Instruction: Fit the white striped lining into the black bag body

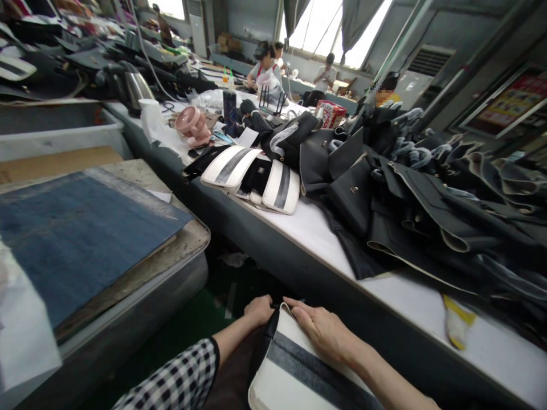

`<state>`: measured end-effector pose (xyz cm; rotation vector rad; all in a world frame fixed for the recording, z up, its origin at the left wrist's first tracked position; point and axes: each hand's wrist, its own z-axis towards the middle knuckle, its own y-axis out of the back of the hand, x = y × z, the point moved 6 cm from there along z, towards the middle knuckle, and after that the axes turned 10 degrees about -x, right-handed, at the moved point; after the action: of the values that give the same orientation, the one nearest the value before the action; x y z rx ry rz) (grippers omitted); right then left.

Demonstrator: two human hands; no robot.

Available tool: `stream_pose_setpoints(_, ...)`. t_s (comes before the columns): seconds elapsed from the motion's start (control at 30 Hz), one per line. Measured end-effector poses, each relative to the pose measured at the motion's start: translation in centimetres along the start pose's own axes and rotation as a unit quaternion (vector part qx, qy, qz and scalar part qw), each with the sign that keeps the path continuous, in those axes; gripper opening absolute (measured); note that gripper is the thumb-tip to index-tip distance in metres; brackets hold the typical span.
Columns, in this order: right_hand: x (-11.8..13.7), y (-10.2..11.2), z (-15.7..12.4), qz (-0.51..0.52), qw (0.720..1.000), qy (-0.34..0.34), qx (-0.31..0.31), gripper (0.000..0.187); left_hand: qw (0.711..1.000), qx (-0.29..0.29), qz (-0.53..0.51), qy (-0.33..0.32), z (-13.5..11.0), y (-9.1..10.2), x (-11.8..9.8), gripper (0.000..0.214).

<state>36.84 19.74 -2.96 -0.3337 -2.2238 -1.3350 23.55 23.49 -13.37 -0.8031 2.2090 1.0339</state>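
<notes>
Head camera view takes in a long worktable (314, 228) with a white top, running diagonally from the far left to the near right. Spread over its right side is a heap of black leather-like pieces (410, 193), folded and overlapping. Across the gap to the left, a blue board (89, 228) lies flat on a worn, light-edged one. Low in front of the person, just off the table's near edge, is a striped piece (294, 367), white with a dark band, tilted and partly out of the picture. Another striped item (280, 188) rests on the table beside the heap. Farther back stand a metal kettle (134, 88) and a small pink fan (191, 124). The right hand (322, 330) pinches the held piece's upper edge, thumb on the white face. The left hand (258, 310) curls at its dark side; whether its hidden fingertips pinch it cannot be told. Smallest, a yellow-and-white scrap (457, 324) lies near the table's front edge.
</notes>
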Motion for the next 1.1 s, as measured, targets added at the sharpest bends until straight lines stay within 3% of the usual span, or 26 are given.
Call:
stream_pose_setpoints(0.1, -0.8, 0.5, -1.3, -0.008, 1.0, -0.015, -0.012, 0.05, 0.996, 0.037, -0.02, -0.078, 0.4, 2.2, -3.3, 0.052)
stream_pose_setpoints(0.2, -1.9, 0.9, -2.6, 0.006, 1.0, -0.021, -0.004, 0.051, 0.979, 0.127, -0.034, -0.158, -0.9, 3.2, -6.7, 0.05)
stream_pose_setpoints(0.27, -3.0, 1.2, -3.4, 0.029, 0.999, -0.023, 0.01, 0.052, 0.968, 0.174, -0.013, -0.181, -1.8, 3.4, -8.2, 0.04)
stream_pose_setpoints(0.37, -4.9, 1.9, -4.9, 0.077, 0.996, -0.015, 0.029, 0.055, 0.963, 0.199, 0.041, -0.178, -2.1, 3.4, -9.6, 0.033)
stream_pose_setpoints(0.63, -10.9, 4.3, -10.4, 0.169, 0.981, -0.041, 0.089, 0.044, 0.954, 0.262, 0.115, -0.092, -1.5, 3.1, -9.4, 0.041)
stream_pose_setpoints(0.83, -14.6, 4.9, -12.9, 0.226, 0.969, -0.087, 0.056, 0.041, 0.947, 0.297, 0.119, -0.033, -1.6, 2.9, -9.4, 0.042)
stream_pose_setpoints(0.97, -15.3, 4.4, -12.4, 0.253, 0.962, -0.08, 0.067, 0.041, 0.945, 0.294, 0.137, -0.044, -1.2, 2.6, -9.6, 0.038)
stream_pose_setpoints(1.1, -15.1, 4.3, -11.2, 0.25, 0.963, -0.08, 0.059, 0.043, 0.938, 0.273, 0.19, -0.103, -0.9, 2.2, -10.1, 0.032)
